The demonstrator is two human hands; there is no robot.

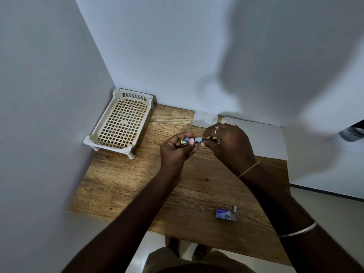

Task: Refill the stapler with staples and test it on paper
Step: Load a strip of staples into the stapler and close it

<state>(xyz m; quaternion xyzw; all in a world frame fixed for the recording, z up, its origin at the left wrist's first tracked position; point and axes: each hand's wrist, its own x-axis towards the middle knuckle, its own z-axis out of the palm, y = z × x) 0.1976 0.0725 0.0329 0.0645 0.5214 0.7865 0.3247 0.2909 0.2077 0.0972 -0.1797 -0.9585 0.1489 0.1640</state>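
A small stapler [186, 140] with a yellow-green end is held above the middle of the wooden table [122, 184]. My left hand [176, 149] grips its left end. My right hand [229, 144] closes on its right end, where a grey strip of staples [199, 140] lies along the top. A small blue staple box [224, 213] lies open near the table's front right, with a short staple strip [234, 208] beside it. A white sheet of paper [264, 138] lies at the back right, and a smaller paper piece [204, 119] sits against the wall.
A cream plastic lattice tray [120, 123] on short legs stands in the back left corner. White walls close in the table on the left and back. A dark object [352, 133] pokes in at the right edge. The floor and my legs show below the front edge.
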